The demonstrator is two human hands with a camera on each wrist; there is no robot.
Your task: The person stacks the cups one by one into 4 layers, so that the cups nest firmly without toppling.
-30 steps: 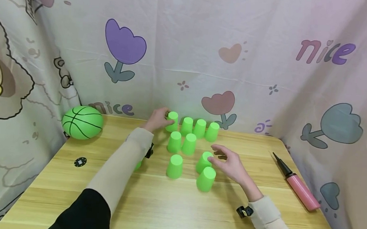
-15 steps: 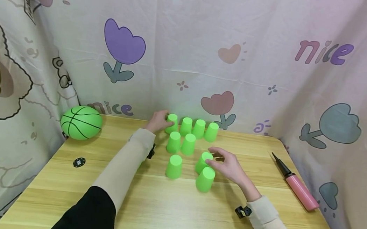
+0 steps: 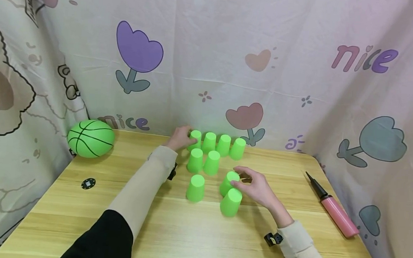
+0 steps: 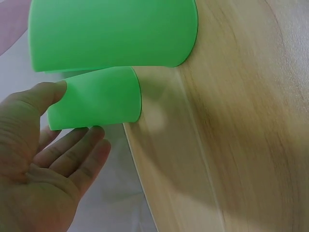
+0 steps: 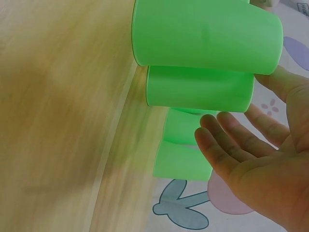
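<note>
L hand (image 3: 179, 138) pinches back-left green cup (image 3: 195, 138), prob. to steady it. R hand (image 3: 257, 188), half-open, curves round right pair's rear cup (image 3: 228, 184), grip unclear. Both sit wide-end-down on desk (image 3: 185, 238), likely for stability.

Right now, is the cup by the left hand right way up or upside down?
The cup is upside down: its narrower end points up, its wide end down toward the table.
</note>
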